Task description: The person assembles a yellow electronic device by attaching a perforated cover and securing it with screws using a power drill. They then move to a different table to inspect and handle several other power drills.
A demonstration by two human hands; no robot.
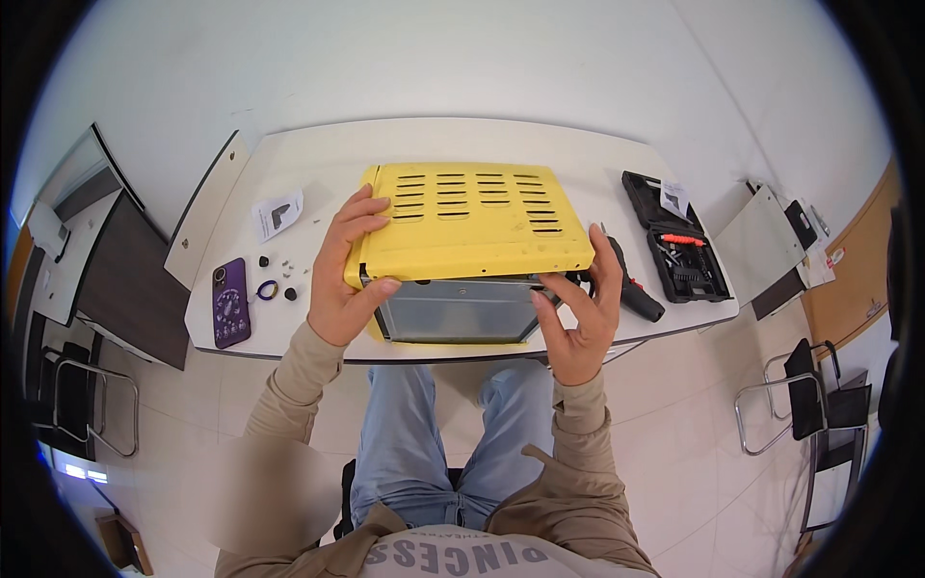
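Note:
A yellow sheet-metal cover (462, 241) with rows of vent slots lies over a box-shaped appliance on the table. Below the cover's near edge shows the appliance's grey metal panel (461, 310); a thin dark gap runs between the two toward the right. My left hand (349, 265) grips the cover's left side, fingers on top and thumb along the front edge. At the right front corner my right hand (583, 313) holds the cover's edge, with fingers curled at the gap and the thumb below. A black power screwdriver (636, 294), partly hidden, lies beside my right hand.
On the table's left are a purple phone (230, 303), a paper leaflet (277, 214), a small purple ring-shaped item (267, 290), black knobs (291, 294) and several small screws (287, 268). An open black tool case (686, 260) lies at the right. Chairs (805, 390) stand beyond.

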